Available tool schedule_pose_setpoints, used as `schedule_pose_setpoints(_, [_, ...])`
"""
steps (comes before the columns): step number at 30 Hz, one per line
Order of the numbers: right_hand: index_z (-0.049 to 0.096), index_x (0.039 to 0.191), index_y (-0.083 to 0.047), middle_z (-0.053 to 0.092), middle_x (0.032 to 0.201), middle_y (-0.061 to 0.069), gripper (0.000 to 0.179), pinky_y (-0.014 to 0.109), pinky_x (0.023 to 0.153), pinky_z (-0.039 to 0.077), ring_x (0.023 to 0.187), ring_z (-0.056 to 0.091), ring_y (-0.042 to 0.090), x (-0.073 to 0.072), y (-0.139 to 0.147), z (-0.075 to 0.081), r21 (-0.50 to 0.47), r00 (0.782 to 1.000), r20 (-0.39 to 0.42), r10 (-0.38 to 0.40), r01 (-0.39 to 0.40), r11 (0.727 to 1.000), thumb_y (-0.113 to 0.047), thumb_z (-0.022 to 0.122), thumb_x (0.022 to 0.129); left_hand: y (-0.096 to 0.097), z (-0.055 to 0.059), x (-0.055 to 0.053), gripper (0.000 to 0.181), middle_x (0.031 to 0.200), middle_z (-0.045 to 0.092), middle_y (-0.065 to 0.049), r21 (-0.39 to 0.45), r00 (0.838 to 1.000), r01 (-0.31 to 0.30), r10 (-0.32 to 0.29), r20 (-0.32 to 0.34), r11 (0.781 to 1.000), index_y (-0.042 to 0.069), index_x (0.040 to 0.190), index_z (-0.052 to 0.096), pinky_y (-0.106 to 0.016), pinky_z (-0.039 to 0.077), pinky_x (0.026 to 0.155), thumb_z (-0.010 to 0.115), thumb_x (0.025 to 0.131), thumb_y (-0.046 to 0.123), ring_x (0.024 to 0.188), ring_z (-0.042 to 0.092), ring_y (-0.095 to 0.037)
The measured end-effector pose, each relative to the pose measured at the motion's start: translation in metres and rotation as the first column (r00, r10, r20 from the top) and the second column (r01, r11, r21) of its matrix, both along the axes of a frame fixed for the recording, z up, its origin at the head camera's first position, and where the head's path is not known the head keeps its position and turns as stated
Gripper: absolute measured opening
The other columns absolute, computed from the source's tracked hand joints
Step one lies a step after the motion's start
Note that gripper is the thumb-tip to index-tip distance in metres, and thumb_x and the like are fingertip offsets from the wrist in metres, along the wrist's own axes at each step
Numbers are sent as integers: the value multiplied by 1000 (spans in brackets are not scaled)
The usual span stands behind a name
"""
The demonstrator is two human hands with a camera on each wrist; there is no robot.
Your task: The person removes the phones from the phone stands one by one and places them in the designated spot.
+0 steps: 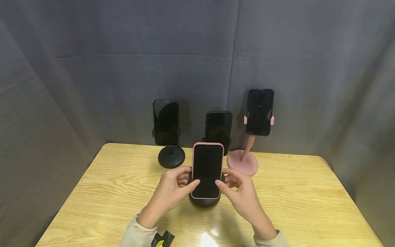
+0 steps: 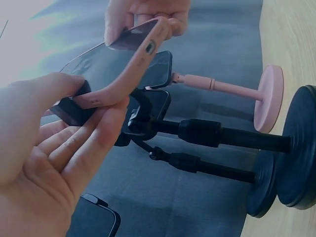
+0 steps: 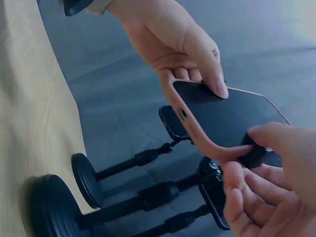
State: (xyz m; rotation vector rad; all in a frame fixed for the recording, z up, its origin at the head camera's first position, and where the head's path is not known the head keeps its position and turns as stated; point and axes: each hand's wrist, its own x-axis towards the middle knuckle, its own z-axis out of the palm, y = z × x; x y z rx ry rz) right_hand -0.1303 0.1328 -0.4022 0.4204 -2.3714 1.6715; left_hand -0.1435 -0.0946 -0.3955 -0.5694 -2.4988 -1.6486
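Note:
A phone in a pink case (image 1: 208,168) stands upright, screen toward me, on a black phone stand (image 1: 205,203) at the middle of the table. At its left side, my left hand (image 1: 169,189) pinches the phone, thumb over the screen's edge and fingers behind. My right hand (image 1: 242,192) grips the opposite side the same way. Black clamp arms (image 3: 254,154) hug the case's two sides, close under my thumbs. In the left wrist view the stand's pole (image 2: 200,132) runs from behind the phone to a round base (image 2: 298,148).
Behind, a black-framed phone (image 1: 166,123) sits in a stand with a round black base (image 1: 171,157). Another dark phone (image 1: 218,127) is partly hidden behind the pink-cased one. At right, a pink stand (image 1: 242,162) holds a black phone (image 1: 260,111). A grey curtain (image 1: 139,68) backs the wooden table (image 1: 302,199).

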Motion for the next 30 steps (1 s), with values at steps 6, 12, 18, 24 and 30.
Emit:
schedule_pose_setpoints(6, [67,115,2,74,81,6,31,24,66,55,71,68,6,4,7,6,92,997,72,35,-41,995,-12,77,89,0,1,2,31,97,76,-11,-26,998,26,-24,63,999,-1,115,69,-19,54,68,78,88,12,72,61,-7])
schedule_pose_setpoints(12, [67,114,1,75,79,3,31,24,65,55,70,67,4,5,12,10,140,994,90,64,-76,987,-14,78,89,0,1,2,29,102,77,-12,-22,995,49,-47,87,999,0,114,71,-21,58,73,78,88,13,81,68,-10])
schedule_pose_setpoints(18, [68,111,0,74,76,2,28,25,66,56,70,66,4,3,15,11,169,995,63,80,-90,982,-11,78,88,1,1,0,32,107,77,-15,-23,996,54,-52,68,998,-3,115,72,-26,62,77,78,89,14,89,75,-19])
schedule_pose_setpoints(24, [68,110,-2,76,81,3,27,26,70,57,74,68,6,3,17,13,174,991,90,101,-116,978,-14,78,89,2,0,-1,31,106,77,-14,-23,994,78,-76,78,997,-3,114,73,-24,61,74,78,89,15,85,74,-14])
schedule_pose_setpoints(30, [70,109,-7,75,88,1,20,25,69,57,75,68,5,2,17,9,210,992,46,121,-128,969,-14,76,91,2,-2,-1,31,107,77,-15,5,990,99,-99,102,995,-2,116,72,-19,59,69,77,90,15,81,74,-11])
